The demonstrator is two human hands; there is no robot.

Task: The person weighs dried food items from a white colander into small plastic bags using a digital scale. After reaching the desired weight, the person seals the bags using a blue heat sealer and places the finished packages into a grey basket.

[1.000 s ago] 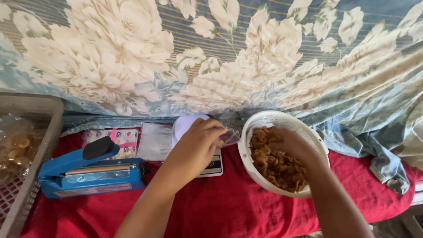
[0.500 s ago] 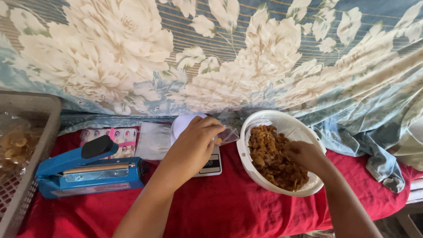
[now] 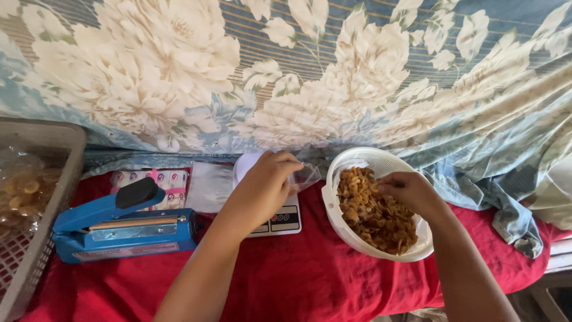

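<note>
I am looking down at a tabletop (image 3: 310,286) covered in a red cloth, with a floral curtain (image 3: 286,71) hanging behind it. My left hand (image 3: 262,188) is hovering over a small white digital scale (image 3: 275,219), and its grip is pinching closed on the mouth of a small clear plastic bag (image 3: 305,176), which is sitting above the scale's platform, just beside the bowl. My right hand (image 3: 411,194) is reaching into a white plastic strainer bowl (image 3: 357,238) standing to the right of the scale; the fingers are curling loosely down onto the fried golden-brown snack pieces (image 3: 372,217) that are filling it, and I cannot tell whether they are actually gripping any pieces. The bowl is touching the scale's right side or lying very close to it; I cannot tell which.

To the left of the scale, a blue impulse bag sealer (image 3: 119,229) with a black knob is lying on the red cloth. Behind it, a stack of clear plastic bags (image 3: 208,186) and a pink-and-white printed packet (image 3: 152,179) are resting against the curtain. At the far left, a grey plastic basket (image 3: 53,179) is holding filled bags of pale snacks (image 3: 24,188). A crumpled blue-patterned cloth (image 3: 506,209) is draping over the tabletop's right end.
</note>
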